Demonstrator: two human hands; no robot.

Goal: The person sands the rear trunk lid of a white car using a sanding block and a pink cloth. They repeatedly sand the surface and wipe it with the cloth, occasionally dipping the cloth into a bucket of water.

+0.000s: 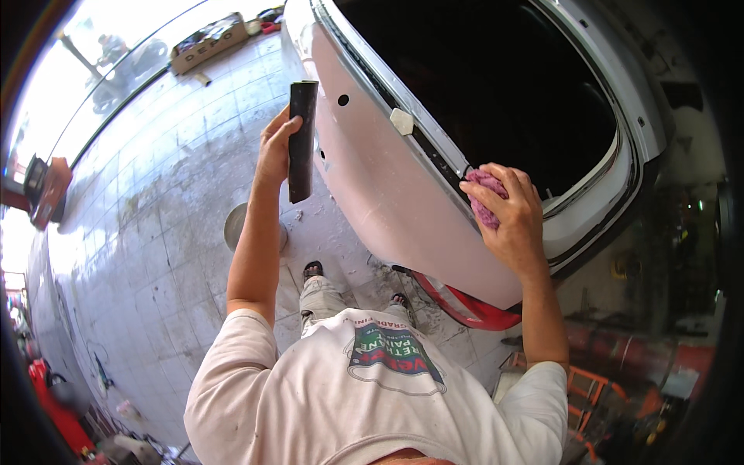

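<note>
In my left hand (274, 147), fingers closed round its edge, is a long dark flat piece, seemingly a sanding block (302, 143), held upright beside the car's body panel. My right hand (511, 213) grips a crumpled pink-purple rag (487, 198) at the edge of the opening. The panel (387, 194) is a dull pinkish white and has two round dark holes. A pale angular patch (401, 122) sits on its upper edge, next to the black channel of the opening. The inside of that opening (480, 70) is dark.
A red tail light (473, 306) borders the panel's lower end. Behind my left forearm stands a round bucket-like container (236, 226). A cardboard box (209, 43) of items lies at the far left on the tiled floor (155, 232). An orange metal frame (585, 391) stands at lower right.
</note>
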